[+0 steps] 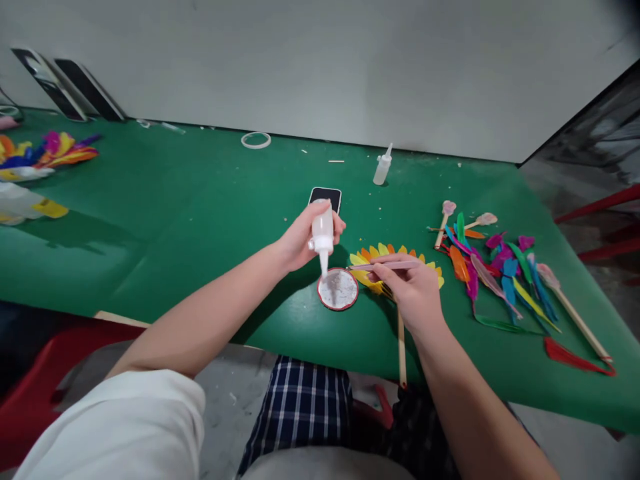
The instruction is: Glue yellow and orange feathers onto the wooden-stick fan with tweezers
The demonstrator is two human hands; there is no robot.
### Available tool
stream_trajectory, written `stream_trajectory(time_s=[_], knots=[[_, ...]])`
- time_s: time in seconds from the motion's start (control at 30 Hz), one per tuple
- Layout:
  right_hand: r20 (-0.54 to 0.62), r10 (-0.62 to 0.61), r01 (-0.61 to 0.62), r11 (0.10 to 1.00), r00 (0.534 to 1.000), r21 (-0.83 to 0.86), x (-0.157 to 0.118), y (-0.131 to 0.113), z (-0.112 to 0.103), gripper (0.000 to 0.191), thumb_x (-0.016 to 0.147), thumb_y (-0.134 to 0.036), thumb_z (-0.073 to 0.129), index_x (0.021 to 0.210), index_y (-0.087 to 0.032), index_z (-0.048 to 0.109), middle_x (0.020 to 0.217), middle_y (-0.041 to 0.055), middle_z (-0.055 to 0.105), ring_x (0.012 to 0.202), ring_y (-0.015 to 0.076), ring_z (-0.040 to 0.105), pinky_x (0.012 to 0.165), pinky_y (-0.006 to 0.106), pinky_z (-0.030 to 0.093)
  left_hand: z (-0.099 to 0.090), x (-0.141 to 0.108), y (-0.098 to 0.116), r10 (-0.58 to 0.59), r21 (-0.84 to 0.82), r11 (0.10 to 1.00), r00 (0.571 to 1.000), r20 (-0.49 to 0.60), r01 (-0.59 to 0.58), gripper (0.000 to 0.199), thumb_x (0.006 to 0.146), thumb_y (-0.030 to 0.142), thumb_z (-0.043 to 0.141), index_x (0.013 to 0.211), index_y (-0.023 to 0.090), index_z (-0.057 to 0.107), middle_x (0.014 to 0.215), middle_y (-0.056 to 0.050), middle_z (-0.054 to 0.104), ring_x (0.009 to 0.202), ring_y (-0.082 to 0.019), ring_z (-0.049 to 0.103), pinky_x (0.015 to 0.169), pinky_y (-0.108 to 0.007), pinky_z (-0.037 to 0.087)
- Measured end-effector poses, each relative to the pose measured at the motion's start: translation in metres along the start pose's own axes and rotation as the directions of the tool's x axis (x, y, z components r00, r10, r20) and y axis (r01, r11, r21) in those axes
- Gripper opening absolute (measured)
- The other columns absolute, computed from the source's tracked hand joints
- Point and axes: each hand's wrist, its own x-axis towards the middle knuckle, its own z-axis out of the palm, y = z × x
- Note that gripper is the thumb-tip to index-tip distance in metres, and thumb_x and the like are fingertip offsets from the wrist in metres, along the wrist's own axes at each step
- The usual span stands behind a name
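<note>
My left hand (300,237) is wrapped round a translucent squeeze bottle (323,233), tipped upside down. The bottle's nozzle points at the left upper part of a round, whitish disc (338,291) with a red rim, lying on the green table. Between the fingers of my right hand (413,287) is a pair of thin, pinkish tweezers (395,265), held nearly level with the tip close to the disc's upper right edge. Beneath that hand lies a fan of yellow and orange feathers (367,275), partly covered, with a wooden handle (401,350) reaching the table's front edge.
Behind my left hand is a phone (327,194). A second squeeze bottle (383,167) stands near the wall, and a clear ring (256,140) lies further left. Coloured feathers and wooden sticks (575,313) spread across the right; more feathers (65,152) sit far left on the green table (200,187).
</note>
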Motion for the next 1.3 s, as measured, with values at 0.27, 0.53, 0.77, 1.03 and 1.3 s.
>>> stream_trajectory(time_s=[0.27,0.53,0.77,1.03,1.3], knots=[[-0.011,0.013,-0.013,1.0,1.0,-0.02,0.002,0.006,0.001,0.012,0.07,-0.03,0.071,0.07,-0.018,0.07,0.068,0.0035,0.069,0.058,0.0166,0.066,0.057,0.031,0.055,-0.021,-0.011,-0.012,-0.375,0.199,0.922,0.891,0.255,0.331,0.044,0.066,0.055,0.062,0.064,0.011,0.06,0.076,-0.013,0.07,0.07,-0.021,0.068,0.049,-0.024,0.05],[-0.06,-0.012,0.019,0.993,0.998,0.118,0.003,-0.005,-0.006,0.013,0.068,-0.029,0.074,0.071,-0.018,0.069,0.067,0.0023,0.069,0.056,0.015,0.066,0.055,0.029,0.056,-0.015,-0.015,-0.014,-0.456,0.375,0.855,0.864,0.213,0.359,0.037,0.069,0.047,0.065,0.062,0.011,0.063,0.07,-0.012,0.07,0.067,-0.018,0.067,0.057,-0.025,0.052],[-0.122,-0.128,0.15,0.969,0.984,0.196,0.001,-0.026,-0.025,0.01,0.069,-0.025,0.073,0.076,-0.019,0.07,0.065,0.0009,0.069,0.056,0.0149,0.066,0.056,0.029,0.057,-0.015,-0.013,-0.014,-0.506,0.537,0.764,0.848,0.154,0.358,0.034,0.075,0.046,0.059,0.072,0.013,0.064,0.075,-0.009,0.07,0.064,-0.016,0.065,0.054,-0.023,0.048],[-0.23,-0.207,0.247,0.955,0.951,0.162,0.006,-0.033,-0.047,0.006,0.073,-0.025,0.069,0.076,-0.02,0.068,0.072,0.0005,0.068,0.055,0.0132,0.065,0.055,0.03,0.058,0.008,-0.021,0.038,-0.225,0.719,0.695,0.955,0.193,0.019,0.039,0.072,0.051,0.055,0.063,0.015,0.065,0.062,-0.004,0.06,0.051,-0.009,0.05,0.043,-0.02,0.034],[-0.32,-0.205,0.291,0.924,0.925,0.248,0.008,-0.042,-0.062,0.006,0.071,-0.024,0.071,0.075,-0.019,0.068,0.071,0.0012,0.067,0.056,0.013,0.065,0.056,0.028,0.058,0.07,-0.022,0.092,0.564,0.528,0.717,0.824,-0.053,-0.456,0.042,0.074,0.052,0.052,0.054,0.017,0.06,0.036,0.001,0.041,0.028,-0.006,0.032,0.028,-0.023,0.016]])
